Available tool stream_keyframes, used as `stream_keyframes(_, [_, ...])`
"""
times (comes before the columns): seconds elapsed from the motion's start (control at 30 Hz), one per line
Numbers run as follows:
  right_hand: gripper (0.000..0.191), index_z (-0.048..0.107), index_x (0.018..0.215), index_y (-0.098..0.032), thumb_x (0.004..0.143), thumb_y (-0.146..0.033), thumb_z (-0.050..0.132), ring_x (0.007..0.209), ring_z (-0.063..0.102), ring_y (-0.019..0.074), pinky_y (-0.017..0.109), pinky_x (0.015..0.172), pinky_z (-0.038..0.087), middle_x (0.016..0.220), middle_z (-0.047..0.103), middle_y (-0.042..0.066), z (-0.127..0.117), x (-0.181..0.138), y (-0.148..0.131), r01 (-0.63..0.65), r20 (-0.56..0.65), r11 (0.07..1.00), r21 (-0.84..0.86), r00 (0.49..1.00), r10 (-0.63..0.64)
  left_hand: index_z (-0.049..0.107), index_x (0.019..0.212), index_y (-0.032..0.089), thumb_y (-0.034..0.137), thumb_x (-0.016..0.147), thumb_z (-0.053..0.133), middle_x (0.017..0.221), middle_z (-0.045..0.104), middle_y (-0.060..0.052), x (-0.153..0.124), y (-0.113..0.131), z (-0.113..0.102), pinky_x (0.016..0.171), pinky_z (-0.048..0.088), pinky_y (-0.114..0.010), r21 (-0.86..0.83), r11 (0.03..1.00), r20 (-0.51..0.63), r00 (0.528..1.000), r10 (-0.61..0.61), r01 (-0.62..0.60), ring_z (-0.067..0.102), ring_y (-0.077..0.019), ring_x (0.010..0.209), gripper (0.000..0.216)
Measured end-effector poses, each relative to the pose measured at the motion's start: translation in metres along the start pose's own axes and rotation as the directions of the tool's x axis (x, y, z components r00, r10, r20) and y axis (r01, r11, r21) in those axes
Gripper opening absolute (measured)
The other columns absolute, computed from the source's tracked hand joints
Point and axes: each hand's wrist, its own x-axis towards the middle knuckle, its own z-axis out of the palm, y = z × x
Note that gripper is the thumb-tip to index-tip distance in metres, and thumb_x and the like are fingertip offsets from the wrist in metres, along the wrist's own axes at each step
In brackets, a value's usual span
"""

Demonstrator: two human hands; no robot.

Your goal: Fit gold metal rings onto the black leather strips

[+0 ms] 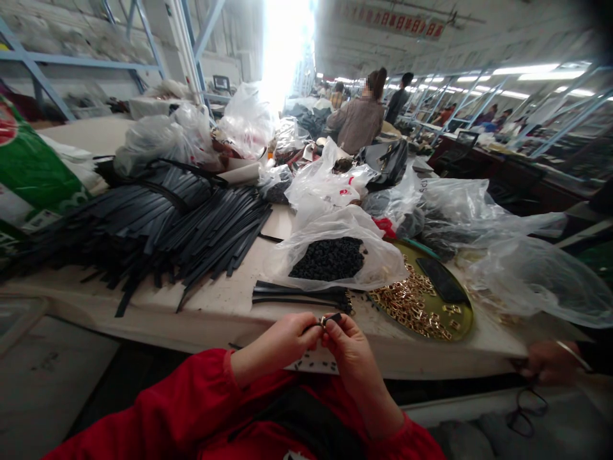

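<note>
My left hand (299, 333) and my right hand (348, 342) meet in front of me at the table's near edge, both with fingers pinched. Between them is a black strap (336, 317), its end showing at my right fingertips. A small gold buckle (324, 322) sits on it where the fingertips come together. Just beyond my hands lies a short stack of black straps (299, 296) with gold pieces at their right ends. Behind that, an open plastic bag (383, 259) holds many small black pieces (328, 259). Gold buckles (412, 297) are spread on a round tray (464, 322) to the right.
A large pile of black straps (143, 220) covers the table's left side. A dark phone-like slab (441, 280) rests on the tray. Clear plastic bags (541, 275) crowd the right and back. Another person's hand (550, 361) is at the right edge, near dark-handled scissors (527, 409).
</note>
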Motion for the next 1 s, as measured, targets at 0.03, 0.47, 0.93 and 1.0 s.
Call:
stream_keyframes(0.03, [0.019, 0.062, 0.072, -0.018, 0.061, -0.026, 0.075, 0.052, 0.051, 0.0041, 0.015, 0.051, 0.044, 0.067, 0.060, -0.004, 0.000, 0.001, 0.000, 0.000, -0.028, 1.000, 0.018, 1.000, 0.000, 0.054, 0.068, 0.016, 0.030, 0.080, 0.037, 0.059, 0.053, 0.003, 0.001, 0.000, 0.001, 0.045, 0.031, -0.019, -0.023, 0.999, 0.016, 1.000, -0.024, 0.025, 0.046, -0.0083, 0.047, 0.025])
stream_keyframes(0.47, [0.022, 0.054, 0.072, -0.018, 0.078, -0.040, 0.057, 0.052, 0.051, 0.0102, 0.023, 0.052, 0.040, 0.057, 0.055, -0.003, -0.006, -0.002, 0.010, 0.125, 0.030, 0.970, -0.210, 0.992, -0.122, 0.041, 0.074, 0.017, 0.030, 0.075, 0.045, 0.059, 0.055, 0.005, 0.011, -0.002, 0.010, 0.033, 0.030, -0.016, -0.435, 0.875, 0.129, 0.977, -0.172, 0.211, 0.039, -0.0039, 0.036, 0.013])
stream_keyframes(0.93, [0.021, 0.057, 0.075, -0.019, 0.068, -0.035, 0.067, 0.057, 0.053, 0.0120, 0.024, 0.057, 0.042, 0.063, 0.059, -0.002, 0.003, -0.017, 0.006, 0.158, 0.086, 0.937, -0.312, 0.987, -0.137, 0.046, 0.074, 0.015, 0.027, 0.073, 0.047, 0.063, 0.054, 0.003, -0.007, -0.001, 0.004, 0.036, 0.030, -0.015, -0.443, 0.877, 0.107, 0.982, -0.156, 0.188, 0.047, -0.0050, 0.042, 0.012])
stream_keyframes(1.0, [0.020, 0.059, 0.074, -0.018, 0.070, -0.037, 0.065, 0.059, 0.054, 0.0131, 0.024, 0.057, 0.042, 0.064, 0.061, -0.001, 0.001, -0.016, 0.007, 0.201, 0.090, 0.898, -0.392, 0.980, -0.180, 0.046, 0.074, 0.015, 0.027, 0.072, 0.048, 0.063, 0.054, 0.003, -0.009, -0.002, 0.004, 0.037, 0.030, -0.015, -0.447, 0.877, 0.095, 0.984, -0.152, 0.178, 0.048, -0.0054, 0.043, 0.012])
